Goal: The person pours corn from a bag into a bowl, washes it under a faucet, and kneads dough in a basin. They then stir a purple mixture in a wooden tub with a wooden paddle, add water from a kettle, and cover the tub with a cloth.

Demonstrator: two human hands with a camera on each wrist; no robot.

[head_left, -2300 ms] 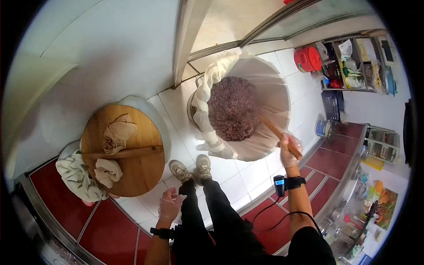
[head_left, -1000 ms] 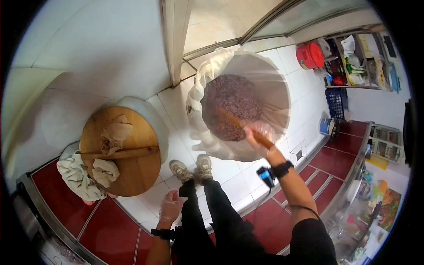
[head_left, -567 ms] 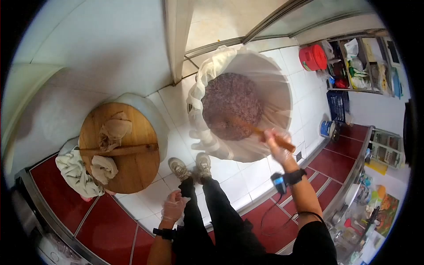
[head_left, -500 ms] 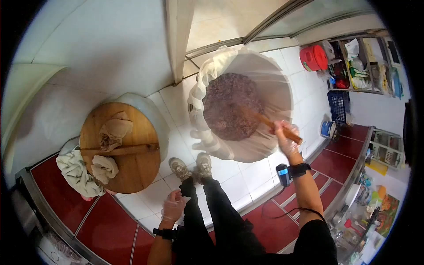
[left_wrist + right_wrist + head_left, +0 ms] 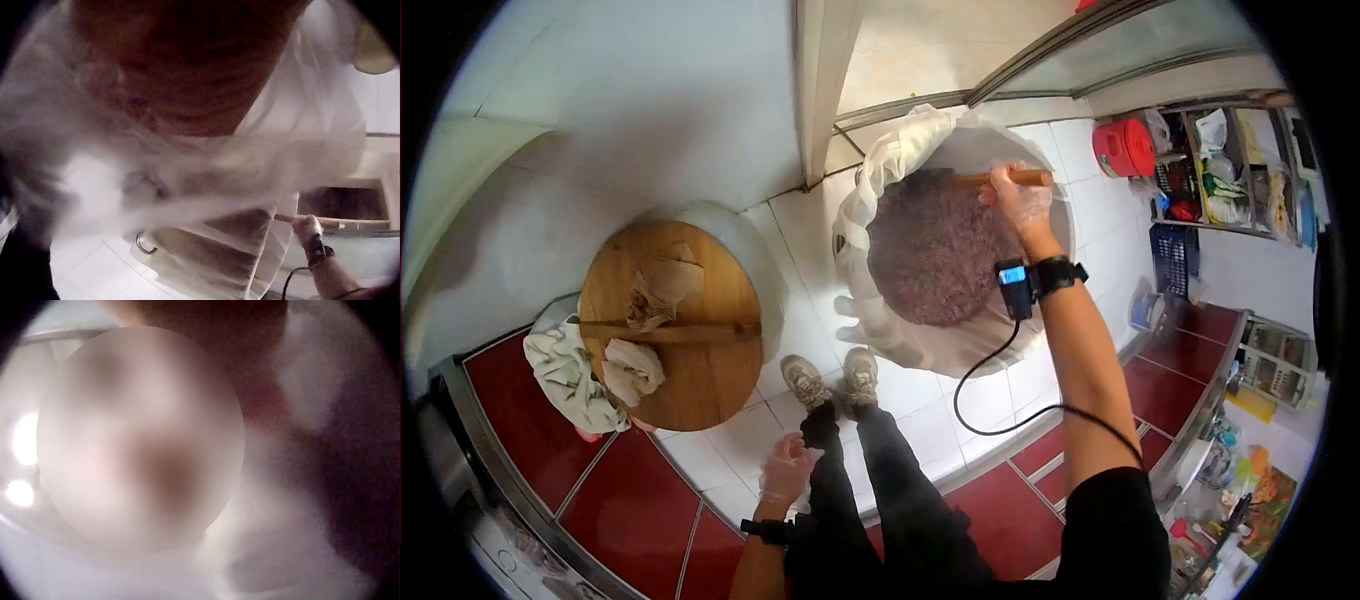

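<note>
My right hand [image 5: 1022, 203], in a clear plastic glove, grips a wooden stick [image 5: 1034, 177] over the far side of a large round pot. The stick's far end is lost in the dark, grainy, purple rice-like mass [image 5: 940, 260] and haze. A pale cloth [image 5: 887, 160] lines the pot and hangs over its rim. In the left wrist view, the right hand [image 5: 306, 227] shows beyond the cloth-draped pot, with a metal ring handle [image 5: 145, 244] on its side. My left hand [image 5: 786, 468], also gloved, hangs loosely beside the left leg, holding nothing. The right wrist view is mostly blurred.
A round wooden lid [image 5: 710, 385] with a crossbar and two crumpled cloths lies on a container at left. A pale towel [image 5: 572, 375] is beside it. A red bucket [image 5: 1124, 148] and a shelf with bags stand at back right. A cluttered counter runs along the right.
The right hand and stick have swept through the mass, toward the left, back right, and now up to the pot's far side. The left hand has stayed by the leg.
</note>
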